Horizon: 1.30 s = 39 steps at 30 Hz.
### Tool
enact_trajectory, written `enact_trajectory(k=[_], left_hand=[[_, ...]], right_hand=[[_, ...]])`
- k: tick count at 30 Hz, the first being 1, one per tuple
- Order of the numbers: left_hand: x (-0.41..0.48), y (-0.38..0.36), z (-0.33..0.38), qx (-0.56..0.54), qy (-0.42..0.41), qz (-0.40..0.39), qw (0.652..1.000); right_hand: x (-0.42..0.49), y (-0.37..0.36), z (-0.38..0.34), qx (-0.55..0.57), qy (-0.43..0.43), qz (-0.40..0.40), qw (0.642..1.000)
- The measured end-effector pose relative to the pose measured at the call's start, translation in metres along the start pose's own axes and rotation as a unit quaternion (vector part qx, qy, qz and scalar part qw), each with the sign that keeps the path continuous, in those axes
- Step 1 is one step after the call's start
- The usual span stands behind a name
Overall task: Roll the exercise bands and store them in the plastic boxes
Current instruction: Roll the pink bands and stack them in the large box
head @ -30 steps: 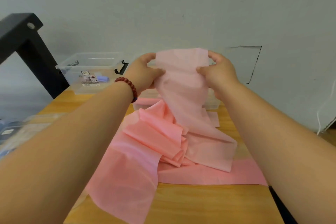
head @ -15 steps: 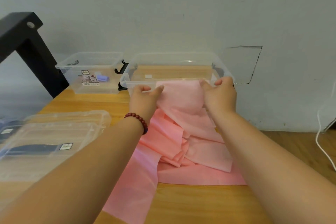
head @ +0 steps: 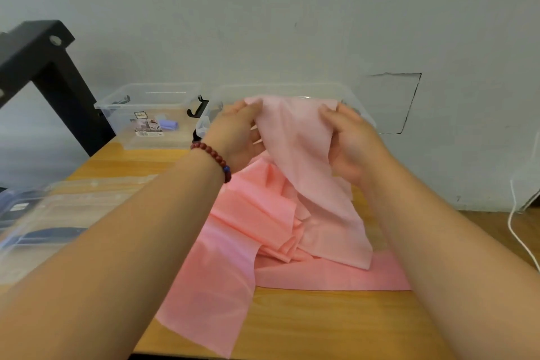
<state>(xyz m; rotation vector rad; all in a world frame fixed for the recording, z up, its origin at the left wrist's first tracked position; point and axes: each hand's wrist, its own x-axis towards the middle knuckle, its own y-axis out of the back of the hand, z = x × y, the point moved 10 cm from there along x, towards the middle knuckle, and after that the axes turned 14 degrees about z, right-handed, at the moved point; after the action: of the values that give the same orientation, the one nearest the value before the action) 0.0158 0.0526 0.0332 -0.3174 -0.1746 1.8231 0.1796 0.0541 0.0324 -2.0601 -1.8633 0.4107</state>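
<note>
Far out at 9 o'clock there's a black metal frame (head: 43,67) against the wall. At about 8 o'clock, a clear lidded box (head: 73,204) sits on the wooden table (head: 321,327), with something dark inside that I can't make out. Up at 10 o'clock is an open clear box (head: 131,104) with a label on the front and a little purple roll (head: 169,124) in it.

My left hand (head: 236,131), the one with the red bead bracelet (head: 213,158), is pinching the top left corner of the pink band (head: 292,184) between thumb and fingers. That end of the band is lifted off the table, right in front of the empty clear box (head: 366,117) at 12 o'clock. The rest is a crumpled heap on the table between my arms, with one tail reaching the near edge around 7 o'clock and another lying flat toward 5.

My right hand (head: 350,140) has the top right edge of the same band, fingers curled round it, so the end is spread between both hands. Way off at 3 o'clock a white cable (head: 518,231) trails down by the wall
</note>
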Motion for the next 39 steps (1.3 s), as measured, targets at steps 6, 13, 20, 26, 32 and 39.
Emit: enact_trajectory(k=[6,13,20,26,32,39], left_hand=[[0.005,-0.009,0.015,0.146,-0.048,-0.07,0.986],[0.02,0.029,0.003,0.25,-0.118,0.102,0.956],[0.01,0.036,-0.039,0.161,0.0,0.1,0.982],[0.001,0.033,-0.054,0.255,0.021,-0.014,0.967],[0.005,0.022,-0.003,0.134,-0.061,0.039,0.988],[0.01,0.0,0.002,0.225,-0.062,-0.08,0.969]], right_hand=[[0.016,-0.01,-0.031,-0.09,0.071,0.021,0.993],[0.025,0.028,-0.031,-0.398,0.188,0.175,0.881],[0.01,0.059,0.009,-0.332,0.14,0.24,0.902],[0.002,0.059,0.059,-0.243,-0.035,0.119,0.962],[0.007,0.034,0.019,-0.16,0.019,0.096,0.982],[0.025,-0.003,-0.014,-0.151,0.029,0.035,0.987]])
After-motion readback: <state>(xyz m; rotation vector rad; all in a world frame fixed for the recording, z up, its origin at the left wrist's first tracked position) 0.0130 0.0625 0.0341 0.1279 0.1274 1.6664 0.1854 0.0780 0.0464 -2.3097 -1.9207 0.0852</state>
